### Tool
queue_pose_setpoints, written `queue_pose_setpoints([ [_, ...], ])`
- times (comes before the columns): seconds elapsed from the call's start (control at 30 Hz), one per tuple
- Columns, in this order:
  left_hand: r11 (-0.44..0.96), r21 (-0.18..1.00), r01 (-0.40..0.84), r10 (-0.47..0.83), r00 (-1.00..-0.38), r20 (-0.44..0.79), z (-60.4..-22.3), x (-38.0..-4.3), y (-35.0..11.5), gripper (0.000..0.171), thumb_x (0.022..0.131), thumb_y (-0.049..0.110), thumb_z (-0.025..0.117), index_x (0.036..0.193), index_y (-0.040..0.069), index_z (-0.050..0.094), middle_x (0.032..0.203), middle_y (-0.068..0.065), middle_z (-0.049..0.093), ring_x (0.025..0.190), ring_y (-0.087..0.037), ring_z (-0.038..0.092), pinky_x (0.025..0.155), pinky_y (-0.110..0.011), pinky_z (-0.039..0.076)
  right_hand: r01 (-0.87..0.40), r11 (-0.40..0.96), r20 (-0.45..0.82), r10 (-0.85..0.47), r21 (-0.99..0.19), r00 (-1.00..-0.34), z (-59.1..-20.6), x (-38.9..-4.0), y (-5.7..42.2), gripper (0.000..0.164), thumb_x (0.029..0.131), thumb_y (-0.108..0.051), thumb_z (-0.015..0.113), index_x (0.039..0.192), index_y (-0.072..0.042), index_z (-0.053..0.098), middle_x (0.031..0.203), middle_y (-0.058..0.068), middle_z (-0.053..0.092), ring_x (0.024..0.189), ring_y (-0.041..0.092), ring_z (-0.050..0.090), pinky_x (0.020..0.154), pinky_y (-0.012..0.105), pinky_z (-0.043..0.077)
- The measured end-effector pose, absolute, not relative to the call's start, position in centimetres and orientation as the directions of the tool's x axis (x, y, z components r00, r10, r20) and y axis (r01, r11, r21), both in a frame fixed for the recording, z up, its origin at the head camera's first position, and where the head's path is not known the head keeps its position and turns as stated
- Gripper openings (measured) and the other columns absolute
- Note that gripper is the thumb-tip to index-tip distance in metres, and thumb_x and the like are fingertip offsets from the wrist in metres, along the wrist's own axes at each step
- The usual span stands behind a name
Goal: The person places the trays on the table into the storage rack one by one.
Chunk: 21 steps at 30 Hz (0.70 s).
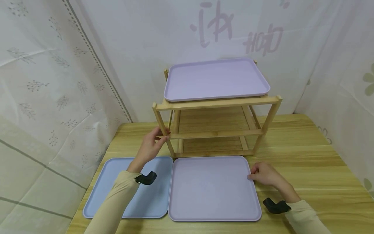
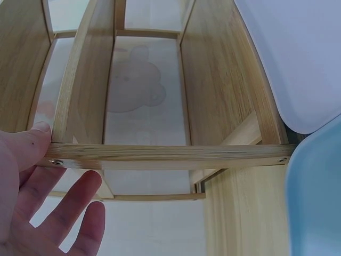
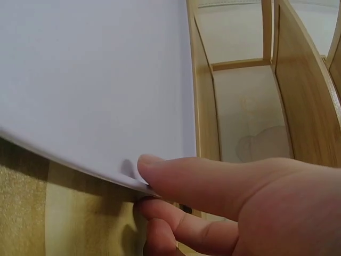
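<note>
A wooden shelf rack (image 1: 216,134) stands on the table with a lavender tray (image 1: 216,79) lying on its top. My left hand (image 1: 149,147) holds the rack's left front post (image 2: 160,156) at middle-shelf height, thumb on one side and a finger behind; the other fingers are spread. In front of the rack lies a second lavender tray (image 1: 214,191). At its right edge, my right hand (image 1: 266,174) pinches the rim, with the thumb (image 3: 176,173) on the upper face and curled fingers under the edge.
A blue tray (image 1: 155,201) lies left of the front lavender tray, their edges side by side, partly under my left forearm. The wooden table (image 1: 304,169) extends to the right. Patterned white curtains (image 1: 140,65) hang behind and at both sides.
</note>
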<state>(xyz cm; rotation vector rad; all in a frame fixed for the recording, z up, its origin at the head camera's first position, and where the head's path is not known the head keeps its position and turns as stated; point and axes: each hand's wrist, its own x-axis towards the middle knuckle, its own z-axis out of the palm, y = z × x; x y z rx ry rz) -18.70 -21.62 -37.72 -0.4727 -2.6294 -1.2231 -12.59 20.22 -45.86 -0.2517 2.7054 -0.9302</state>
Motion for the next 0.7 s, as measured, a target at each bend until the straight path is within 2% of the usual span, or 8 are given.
queue_pose_setpoints([
  [0.4,0.604,0.709,0.363,0.197,-0.930,0.309,-37.68,-18.71,-21.60,0.027,0.088,0.025,0.057,0.111,0.012,0.055,0.105,0.001,0.065,0.098,-0.015,0.058,0.078,-0.037,0.046,-0.103,0.791,-0.165,-0.249,-0.603,-0.954,-45.92,-12.27,19.76,0.007,0.068,-0.009,0.063,0.065,-0.006,0.057,0.059,-0.002,0.051,0.054,0.012,0.043,0.048,0.024,0.035],
  [0.7,0.605,0.709,0.362,0.194,-0.931,0.310,-37.67,-18.57,-21.60,0.025,0.088,0.023,0.057,0.111,0.013,0.055,0.104,0.001,0.065,0.096,-0.016,0.058,0.078,-0.037,0.046,-0.070,0.815,-0.177,-0.208,-0.575,-0.962,-45.85,-11.92,19.57,0.008,0.070,-0.012,0.059,0.065,-0.008,0.054,0.060,-0.001,0.050,0.056,0.013,0.044,0.049,0.026,0.035],
])
